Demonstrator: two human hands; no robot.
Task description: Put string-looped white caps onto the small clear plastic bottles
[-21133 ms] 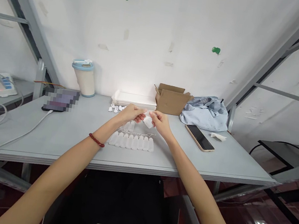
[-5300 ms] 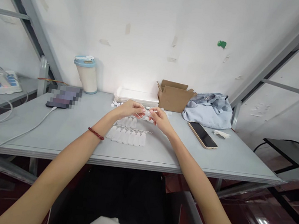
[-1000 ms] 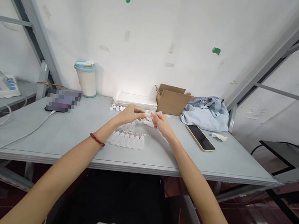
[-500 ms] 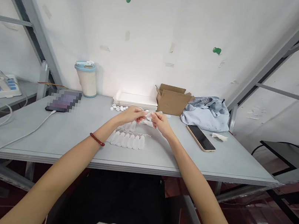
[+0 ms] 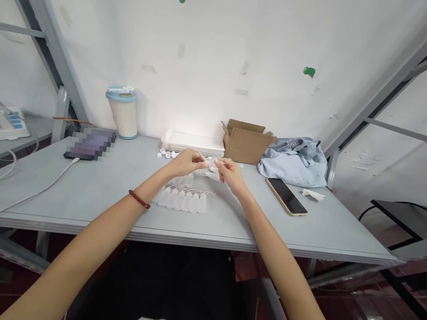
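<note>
My left hand is closed in a pinch, thumb and fingertips together, above the table. Just to its right, my right hand also pinches, its fingertips almost meeting those of the left. A small whitish, see-through piece shows between the two hands; its exact kind is too small to tell. Below them lies a row of white tag-like pieces with rounded ends and thin white strings. More such pieces lie behind that row, partly covered by my left hand. Small round white pieces are scattered behind my left wrist.
On the grey table a white stack and an open cardboard box stand against the wall. To the right are bluish cloth, a phone and crumpled tissue. Leftward stand a tumbler and a cabled device.
The left fingers have straightened somewhat, and both hands have shifted very slightly about the whitish piece. The row of tags has stayed where it was.
</note>
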